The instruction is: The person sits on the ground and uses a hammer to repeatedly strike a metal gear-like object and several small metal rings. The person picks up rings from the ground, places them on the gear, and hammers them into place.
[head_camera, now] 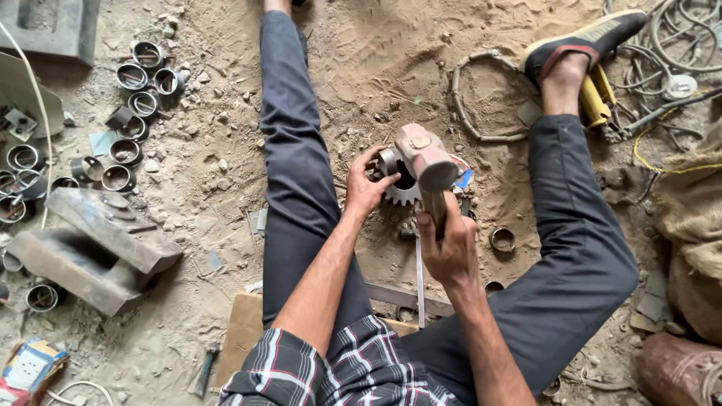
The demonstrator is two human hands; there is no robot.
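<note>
The right hand [449, 252] is wrapped fully around the wooden handle of a hammer [425, 156], fingers closed tight, forearm running up from the lap and the wrist cocked so the heavy pinkish head hangs just above the work. This reads as the striking step — the head poised over the part. Just beyond that fist and a little to its left, a toothed gear [401, 188] sits on the sandy ground between the legs. The left hand [366, 184] curls over the gear's near-left edge, fingers touching the teeth, steadying it. A clean blow would call for the fingers to stay clear of the head's path. Farther left, well apart, lie metal rings [139, 79].
</note>
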